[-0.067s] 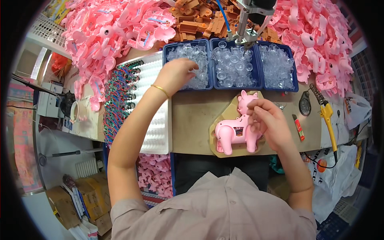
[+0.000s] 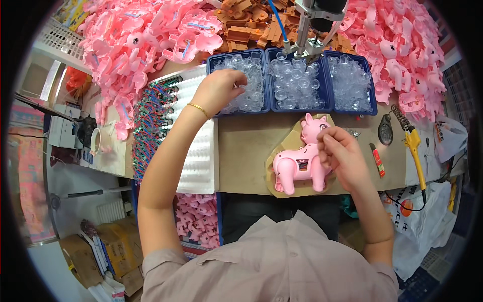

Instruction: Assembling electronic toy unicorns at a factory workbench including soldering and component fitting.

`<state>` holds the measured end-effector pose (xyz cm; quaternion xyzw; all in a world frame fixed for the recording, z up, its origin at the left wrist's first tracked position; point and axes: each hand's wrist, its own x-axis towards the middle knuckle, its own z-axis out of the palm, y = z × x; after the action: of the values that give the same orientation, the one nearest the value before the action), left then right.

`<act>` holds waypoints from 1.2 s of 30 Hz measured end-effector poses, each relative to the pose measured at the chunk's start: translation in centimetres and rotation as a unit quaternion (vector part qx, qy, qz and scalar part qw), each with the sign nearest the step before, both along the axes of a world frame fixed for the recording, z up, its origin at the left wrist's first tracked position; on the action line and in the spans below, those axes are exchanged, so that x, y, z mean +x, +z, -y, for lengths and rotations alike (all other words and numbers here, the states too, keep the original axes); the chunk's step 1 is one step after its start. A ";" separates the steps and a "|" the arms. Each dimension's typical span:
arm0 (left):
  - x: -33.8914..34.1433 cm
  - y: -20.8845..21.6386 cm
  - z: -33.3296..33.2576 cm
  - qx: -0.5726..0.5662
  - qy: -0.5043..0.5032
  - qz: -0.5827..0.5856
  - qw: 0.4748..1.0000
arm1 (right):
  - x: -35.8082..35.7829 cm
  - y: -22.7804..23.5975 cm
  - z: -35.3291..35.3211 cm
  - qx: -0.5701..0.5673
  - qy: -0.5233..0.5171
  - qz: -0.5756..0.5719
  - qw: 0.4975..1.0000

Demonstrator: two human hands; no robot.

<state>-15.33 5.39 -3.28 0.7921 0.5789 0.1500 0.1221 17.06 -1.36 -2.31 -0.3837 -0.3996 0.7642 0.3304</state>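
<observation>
1. Directions are from the pony point(image 2: 289, 162), with 12 o'clock away from the person. It lies on its side on a tan pad point(image 2: 275, 189), head toward 12 to 1, feet toward 6, with a rectangular opening in its body.
2. The left hand point(image 2: 220, 90) is between 10 and 11 o'clock, above the left bin point(image 2: 241, 114). Its fingers are bent, thumb and forefinger near each other; I cannot tell whether they pinch a part. A gold bracelet point(image 2: 198, 108) circles the wrist.
3. The right hand point(image 2: 344, 155) is between 2 and 3 o'clock, over the pony's neck and chest. Its fingers are curled inward; I cannot tell whether they touch the pony or hold anything.
4. Three blue bins stand side by side: left at 11, middle bin point(image 2: 301, 110) at 12, right bin point(image 2: 356, 111) at 1. All hold clear parts point(image 2: 347, 83).
5. Between 9 and 10 lie a white tray point(image 2: 201, 163) and, on its far side from the pony, coloured wires point(image 2: 151, 123).
6. A red tube point(image 2: 377, 162) lies at 3; a yellow iron point(image 2: 413, 143) is beyond it, near 3.
7. Pink shells point(image 2: 121, 55) heap up at 10, brown parts point(image 2: 246, 32) between 11 and 12.
</observation>
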 end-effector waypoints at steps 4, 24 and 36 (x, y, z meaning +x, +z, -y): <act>-0.2 -0.8 0.4 0.052 0.034 0.093 0.994 | -0.3 0.3 0.4 -0.012 0.034 0.053 0.998; 3.4 0.9 5.1 -0.108 0.124 0.359 0.919 | -1.0 3.0 2.7 0.322 0.089 0.187 0.924; 12.0 4.1 12.7 -0.295 0.001 0.505 0.811 | -0.4 3.4 3.2 0.546 0.114 0.277 0.783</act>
<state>-3.31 -7.35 0.82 0.5299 0.4532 0.3513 0.6248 16.63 -4.56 1.05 -0.2865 -0.8649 0.3111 0.2703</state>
